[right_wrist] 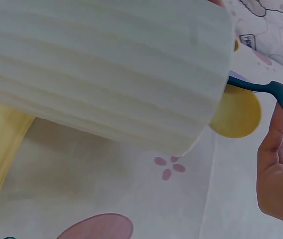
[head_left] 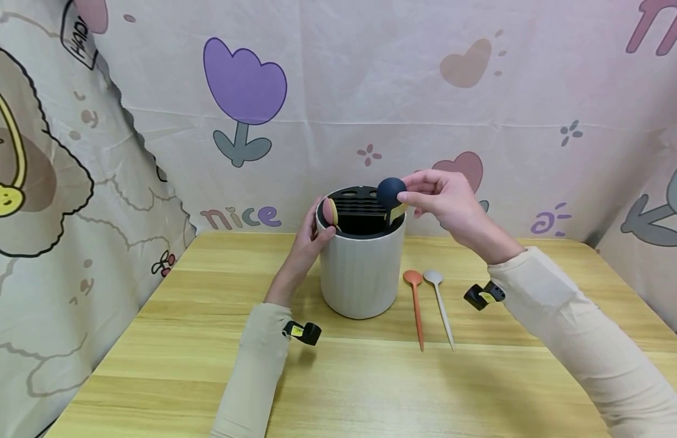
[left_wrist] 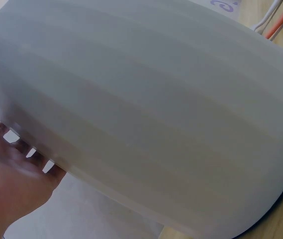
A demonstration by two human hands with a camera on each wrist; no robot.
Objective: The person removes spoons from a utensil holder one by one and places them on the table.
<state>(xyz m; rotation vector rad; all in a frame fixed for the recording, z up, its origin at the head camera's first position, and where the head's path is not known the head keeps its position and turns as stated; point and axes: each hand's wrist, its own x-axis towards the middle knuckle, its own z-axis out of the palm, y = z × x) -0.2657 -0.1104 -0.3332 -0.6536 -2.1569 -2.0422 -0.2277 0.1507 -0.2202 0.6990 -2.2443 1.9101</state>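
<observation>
A white ribbed utensil holder (head_left: pixel 362 277) with a black slotted insert stands upright on the table. At its left side, my left hand (head_left: pixel 308 234) grips it, the thumb at the rim and the fingers around the outer wall. My right hand (head_left: pixel 444 198) pinches a dark blue spoon (head_left: pixel 390 193) by the edge of its bowl, above the holder's right rim. The spoon's handle points down into the opening, its lower end hidden. A yellow spoon (right_wrist: pixel 236 112) stands in the holder behind it. Pink and yellow spoon heads (head_left: pixel 330 212) show at the left rim, close to my left thumb.
To the right of the holder, an orange spoon (head_left: pixel 417 310) and a light grey spoon (head_left: pixel 440 310) lie side by side on the wooden table (head_left: pixel 371 383). Behind the table's back edge hangs a printed cloth (head_left: pixel 338 79), with another along the left side.
</observation>
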